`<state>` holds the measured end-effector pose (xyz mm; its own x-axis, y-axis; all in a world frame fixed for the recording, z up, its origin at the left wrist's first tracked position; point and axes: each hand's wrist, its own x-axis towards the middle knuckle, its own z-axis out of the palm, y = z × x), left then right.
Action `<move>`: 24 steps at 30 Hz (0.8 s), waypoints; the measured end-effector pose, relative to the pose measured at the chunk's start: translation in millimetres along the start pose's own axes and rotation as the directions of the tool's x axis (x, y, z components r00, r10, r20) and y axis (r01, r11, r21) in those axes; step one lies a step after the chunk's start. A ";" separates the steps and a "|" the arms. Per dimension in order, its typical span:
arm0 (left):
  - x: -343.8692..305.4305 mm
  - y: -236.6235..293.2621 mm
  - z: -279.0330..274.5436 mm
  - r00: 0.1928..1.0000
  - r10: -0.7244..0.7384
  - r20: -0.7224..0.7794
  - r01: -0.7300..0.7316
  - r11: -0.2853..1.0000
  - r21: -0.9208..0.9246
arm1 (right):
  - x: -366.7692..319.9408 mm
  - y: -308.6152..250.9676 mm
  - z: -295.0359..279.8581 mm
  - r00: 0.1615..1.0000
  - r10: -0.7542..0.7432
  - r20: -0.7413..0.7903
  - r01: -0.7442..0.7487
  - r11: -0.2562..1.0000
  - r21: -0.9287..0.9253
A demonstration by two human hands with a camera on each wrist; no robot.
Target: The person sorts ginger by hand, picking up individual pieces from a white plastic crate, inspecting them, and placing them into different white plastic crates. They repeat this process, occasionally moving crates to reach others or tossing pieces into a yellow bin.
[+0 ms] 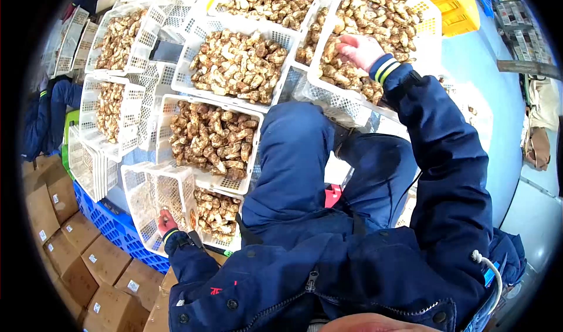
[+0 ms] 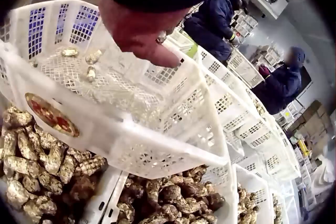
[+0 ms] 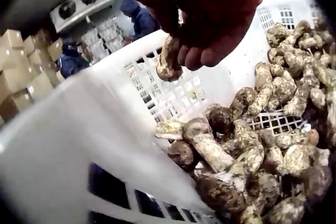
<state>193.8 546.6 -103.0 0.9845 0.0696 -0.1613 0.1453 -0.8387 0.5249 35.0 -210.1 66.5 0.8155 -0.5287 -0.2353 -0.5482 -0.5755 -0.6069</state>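
I checked the right hand first: it pinched one mushroom between thumb and fingertips, just above the heap in the full basket far out on the right. The left hand was curled over the rim of a tilted basket, gripping it. A few loose mushrooms lay on its mesh floor, and the lower basket, packed with more, sat right beneath.

I judged the pinch light. The mushroom hung by one end, so a slip could drop it and bruise or snap it. The tilted basket looked the bigger worry. With one hand on one edge, it could roll and spill its pieces into the basket below. The arms were also spread wide, so I could watch only one hand closely. Off to the left were the blue crate and cardboard boxes, with little room for a sliding basket.
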 end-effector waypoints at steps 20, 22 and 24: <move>-233.6 539.1 112.0 0.209 0.785 0.584 0.563 0.391 -0.728 | -208.1 -48.5 -35.6 0.903 -0.295 -0.312 0.383 0.883 0.273; -247.1 540.8 107.5 0.271 0.807 0.525 0.440 0.381 -0.813 | -221.3 -55.0 -46.0 0.882 -0.314 -0.352 0.320 0.946 -0.042; -254.4 546.3 105.7 0.201 0.841 0.503 0.462 0.371 -0.805 | -217.2 -42.3 -32.8 0.849 -0.365 -0.383 0.340 0.931 -0.134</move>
<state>12.3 13.6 136.5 0.2700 -0.9628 -0.0113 0.5886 0.1558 0.7933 -125.0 -91.3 168.1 0.8213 -0.4776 0.3119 -0.2581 -0.7988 -0.5434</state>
